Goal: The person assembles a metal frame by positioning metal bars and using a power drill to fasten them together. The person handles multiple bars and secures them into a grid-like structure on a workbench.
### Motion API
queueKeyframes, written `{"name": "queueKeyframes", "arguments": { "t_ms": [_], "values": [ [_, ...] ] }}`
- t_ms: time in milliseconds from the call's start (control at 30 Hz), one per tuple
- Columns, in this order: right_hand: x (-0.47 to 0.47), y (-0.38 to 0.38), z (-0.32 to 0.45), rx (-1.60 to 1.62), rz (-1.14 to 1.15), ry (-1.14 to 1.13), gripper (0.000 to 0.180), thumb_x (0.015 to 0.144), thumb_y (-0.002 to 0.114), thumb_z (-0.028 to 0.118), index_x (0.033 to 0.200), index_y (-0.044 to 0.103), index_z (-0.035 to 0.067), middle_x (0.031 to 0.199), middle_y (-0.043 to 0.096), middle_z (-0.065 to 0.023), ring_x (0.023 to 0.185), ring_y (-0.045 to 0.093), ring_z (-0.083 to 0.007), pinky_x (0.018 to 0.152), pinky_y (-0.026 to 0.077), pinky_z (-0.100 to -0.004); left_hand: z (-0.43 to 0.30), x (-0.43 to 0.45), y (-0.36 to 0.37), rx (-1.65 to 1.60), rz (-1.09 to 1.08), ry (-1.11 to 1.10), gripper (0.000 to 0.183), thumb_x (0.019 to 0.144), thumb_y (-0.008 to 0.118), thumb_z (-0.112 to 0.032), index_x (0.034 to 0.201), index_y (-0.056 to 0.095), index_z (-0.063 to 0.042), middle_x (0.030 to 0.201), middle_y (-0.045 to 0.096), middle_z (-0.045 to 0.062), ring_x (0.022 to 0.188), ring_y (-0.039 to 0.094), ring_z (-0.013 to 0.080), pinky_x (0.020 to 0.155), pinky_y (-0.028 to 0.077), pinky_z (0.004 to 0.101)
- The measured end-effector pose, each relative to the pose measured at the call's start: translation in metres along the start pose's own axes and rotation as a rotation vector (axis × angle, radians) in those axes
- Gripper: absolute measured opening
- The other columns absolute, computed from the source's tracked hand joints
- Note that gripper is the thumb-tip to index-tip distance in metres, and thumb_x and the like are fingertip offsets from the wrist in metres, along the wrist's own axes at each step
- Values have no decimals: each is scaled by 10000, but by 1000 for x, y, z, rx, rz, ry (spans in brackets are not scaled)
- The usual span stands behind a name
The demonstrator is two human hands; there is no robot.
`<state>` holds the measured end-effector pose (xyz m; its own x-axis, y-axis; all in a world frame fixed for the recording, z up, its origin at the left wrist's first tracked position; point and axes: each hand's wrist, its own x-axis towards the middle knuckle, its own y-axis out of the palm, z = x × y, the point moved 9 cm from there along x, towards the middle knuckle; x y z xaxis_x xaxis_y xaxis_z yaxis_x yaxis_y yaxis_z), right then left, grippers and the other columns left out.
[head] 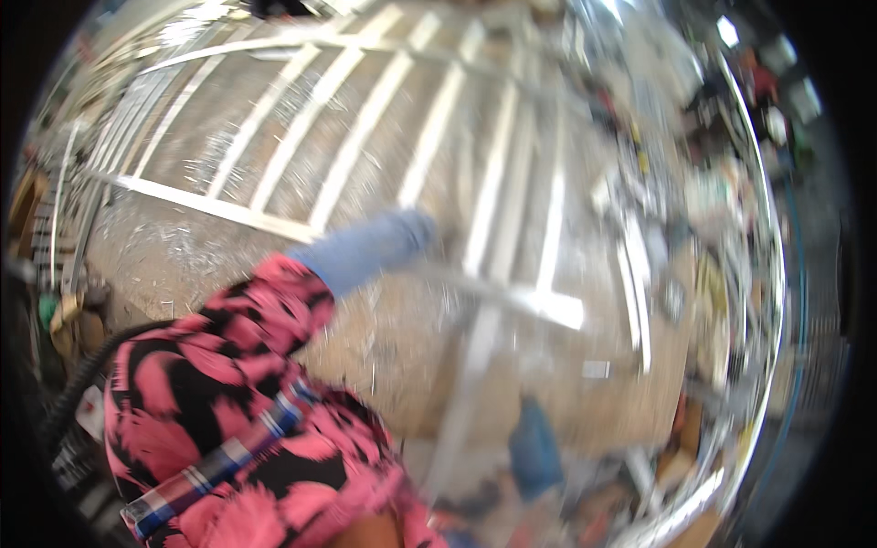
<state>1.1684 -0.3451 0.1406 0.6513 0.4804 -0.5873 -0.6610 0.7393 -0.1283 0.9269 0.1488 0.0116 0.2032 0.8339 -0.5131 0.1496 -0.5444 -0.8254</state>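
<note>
Motion blurs much of the head view. From the left reaches an arm in a pink-and-black patterned garment (pixel 226 383) with a light blue sleeve cover (pixel 363 250), which I take to be my left. Just past the cuff, my left hand (pixel 444 226) is only a brownish smear over the near side of a ladder-like frame (pixel 370 127) of pale bars. Whether its fingers hold anything is too blurred to tell. A long pale bar (pixel 469 370) runs from the frame towards the bottom of the view. My right hand is out of view.
The frame lies on a brown board-like surface (pixel 384 356) strewn with shiny scraps. Two white strips (pixel 634 294) lie at right, near a cluttered edge with mixed materials. A blurred blue object (pixel 536 449) is at lower right. People (pixel 754 82) appear at far upper right.
</note>
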Motion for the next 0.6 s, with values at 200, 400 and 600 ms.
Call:
{"name": "queueKeyframes", "arguments": {
  "t_ms": [200,400,600],
  "values": [
    [-6,1,0,3,114,116,257,792,618,291,969,586,107,795,545,-51,639,487,-163,508,417,-320,-19,0,17,211,-52,121,256,741,654,-162,967,634,-44,898,629,133,851,601,265,708,497,345],
    [-16,19,20,-13,135,54,342,725,663,233,997,553,57,805,561,-69,619,515,-180,501,438,-320,-19,-12,10,56,-74,155,246,738,669,-159,959,632,-58,860,628,103,800,598,232,675,498,328],
    [-36,32,48,111,119,-33,399,664,689,176,997,535,18,815,577,-86,581,543,-181,450,442,-300,-9,-28,-20,-635,-25,204,238,735,683,-157,952,631,-73,822,626,73,749,594,199,642,499,312]
  ]
}}
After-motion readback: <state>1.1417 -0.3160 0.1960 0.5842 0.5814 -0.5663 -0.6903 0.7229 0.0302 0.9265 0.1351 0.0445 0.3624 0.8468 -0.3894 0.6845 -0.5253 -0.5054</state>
